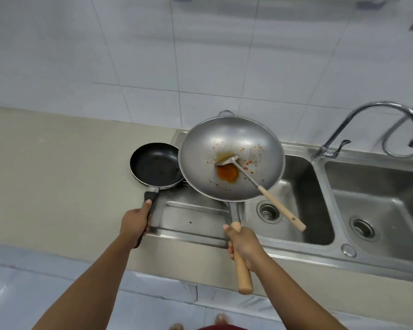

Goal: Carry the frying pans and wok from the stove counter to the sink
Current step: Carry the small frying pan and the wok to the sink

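A large steel wok (231,139) with an orange sauce puddle and red specks hangs over the sink's drainboard and the left basin. My right hand (244,246) grips its wooden handle. Inside the wok lies a metal spatula (260,189), its wooden handle sticking out over the rim to the right. A small black frying pan (155,165) is left of the wok, at the seam between counter and drainboard, its right edge tucked under the wok's rim. My left hand (135,223) is closed around the pan's black handle.
A beige counter (57,175) runs to the left. The steel double sink has a drainboard (191,222), a left basin (296,198) and a right basin (379,206), each with a drain. A curved faucet (367,122) stands behind them. White tiled wall behind.
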Tool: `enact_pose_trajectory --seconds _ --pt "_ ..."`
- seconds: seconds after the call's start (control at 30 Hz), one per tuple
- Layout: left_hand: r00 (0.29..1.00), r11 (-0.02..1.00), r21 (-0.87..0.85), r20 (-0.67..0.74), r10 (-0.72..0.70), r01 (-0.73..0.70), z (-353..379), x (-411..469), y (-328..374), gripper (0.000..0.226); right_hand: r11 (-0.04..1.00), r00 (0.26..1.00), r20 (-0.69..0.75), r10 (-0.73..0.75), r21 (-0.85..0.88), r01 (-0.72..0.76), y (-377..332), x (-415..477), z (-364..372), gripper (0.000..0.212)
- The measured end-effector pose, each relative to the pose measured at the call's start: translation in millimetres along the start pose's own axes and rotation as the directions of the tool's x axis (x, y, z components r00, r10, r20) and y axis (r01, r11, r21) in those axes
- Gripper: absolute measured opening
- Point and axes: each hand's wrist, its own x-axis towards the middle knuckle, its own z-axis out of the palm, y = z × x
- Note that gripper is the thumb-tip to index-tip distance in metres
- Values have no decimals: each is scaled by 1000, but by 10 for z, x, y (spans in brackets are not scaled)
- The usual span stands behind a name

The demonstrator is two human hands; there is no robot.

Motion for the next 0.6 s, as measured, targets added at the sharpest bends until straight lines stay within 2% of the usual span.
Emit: enact_pose_trajectory --seconds 0.27,0.5,0.6 --pt "996 1000 -20 86 -14 16 -164 283 50 57 998 998 -57 0 56 4 -45 -155 419 27" --pt "988 991 -81 116 -98 107 -211 496 83 58 1000 997 -76 2 2 -1 68 -279 574 30" --pt "989 994 -76 132 -72 82 -284 606 54 60 1000 997 -76 -1 -11 1 68 -301 636 30"
